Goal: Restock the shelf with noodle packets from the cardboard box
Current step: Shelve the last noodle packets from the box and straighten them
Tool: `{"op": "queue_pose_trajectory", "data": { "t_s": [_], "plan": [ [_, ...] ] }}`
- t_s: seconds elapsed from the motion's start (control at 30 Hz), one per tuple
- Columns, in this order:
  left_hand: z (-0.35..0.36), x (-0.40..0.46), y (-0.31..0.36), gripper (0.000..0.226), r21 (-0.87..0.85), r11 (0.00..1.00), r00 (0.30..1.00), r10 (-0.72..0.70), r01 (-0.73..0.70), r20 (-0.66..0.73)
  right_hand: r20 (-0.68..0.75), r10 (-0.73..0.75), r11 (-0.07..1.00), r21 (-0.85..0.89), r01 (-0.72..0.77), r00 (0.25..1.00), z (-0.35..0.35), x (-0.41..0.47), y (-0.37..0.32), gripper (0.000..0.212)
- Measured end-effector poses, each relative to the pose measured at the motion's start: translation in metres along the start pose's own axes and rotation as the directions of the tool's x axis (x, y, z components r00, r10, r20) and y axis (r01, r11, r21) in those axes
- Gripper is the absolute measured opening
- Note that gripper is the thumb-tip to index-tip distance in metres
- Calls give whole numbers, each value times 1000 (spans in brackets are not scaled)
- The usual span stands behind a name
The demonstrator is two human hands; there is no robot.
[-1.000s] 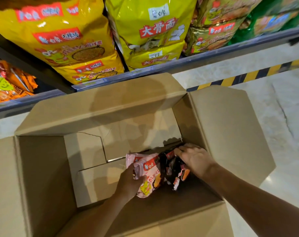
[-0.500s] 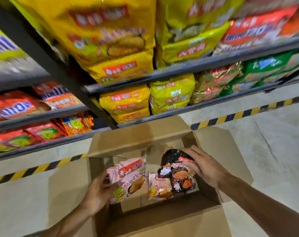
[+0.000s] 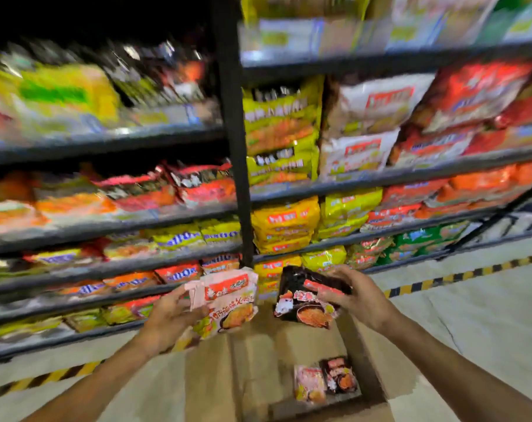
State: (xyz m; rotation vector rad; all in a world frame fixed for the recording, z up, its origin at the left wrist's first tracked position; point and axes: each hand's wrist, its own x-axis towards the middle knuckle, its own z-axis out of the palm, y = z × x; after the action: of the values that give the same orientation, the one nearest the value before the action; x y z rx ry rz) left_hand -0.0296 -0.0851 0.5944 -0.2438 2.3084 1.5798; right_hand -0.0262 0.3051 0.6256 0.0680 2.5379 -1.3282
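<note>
My left hand (image 3: 170, 315) grips a pink noodle packet (image 3: 228, 303) by its left edge, held up above the open cardboard box (image 3: 258, 360). My right hand (image 3: 354, 295) holds a black noodle packet (image 3: 307, 300) from its right side, at about the same height. Both packets hang in front of the lower shelves (image 3: 167, 260). Down in the box lie two more packets, one pink (image 3: 309, 383) and one black (image 3: 339, 374), side by side. The view is blurred by motion.
Dark metal shelves filled with yellow, red, orange and green noodle bags rise ahead, split by a black upright post (image 3: 237, 153). A yellow-and-black floor stripe (image 3: 459, 275) runs along the shelf base. Pale concrete floor (image 3: 471, 324) lies to the right.
Both hands have lifted their packets up out of the box to shelf height. The view has tilted up, showing more shelves; two packets stay in the box.
</note>
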Motion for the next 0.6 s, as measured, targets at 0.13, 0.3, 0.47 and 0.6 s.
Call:
{"op": "queue_pose_trajectory", "data": {
  "t_s": [0.13, 0.3, 0.47, 0.6],
  "plan": [
    [-66, -37, 66, 36, -10, 994, 993, 111, -112, -47, -132, -109, 993, 19, 112, 985, -27, -27, -87, 43],
    [-129, -94, 142, 42, 37, 955, 943, 296, -293, -153, -173, -204, 978, 11, 209, 964, -56, -61, -189, 52],
    [-175, -157, 196, 61, 4, 923, 895, 375, -385, -240, -167, -358, 934, -70, 351, 919, -74, -93, -272, 51],
    [-207, -204, 227, 50, 46, 891, 839, 443, -453, -318, -185, -462, 886, -63, 459, 867, -82, -114, -320, 42]
  ]
}}
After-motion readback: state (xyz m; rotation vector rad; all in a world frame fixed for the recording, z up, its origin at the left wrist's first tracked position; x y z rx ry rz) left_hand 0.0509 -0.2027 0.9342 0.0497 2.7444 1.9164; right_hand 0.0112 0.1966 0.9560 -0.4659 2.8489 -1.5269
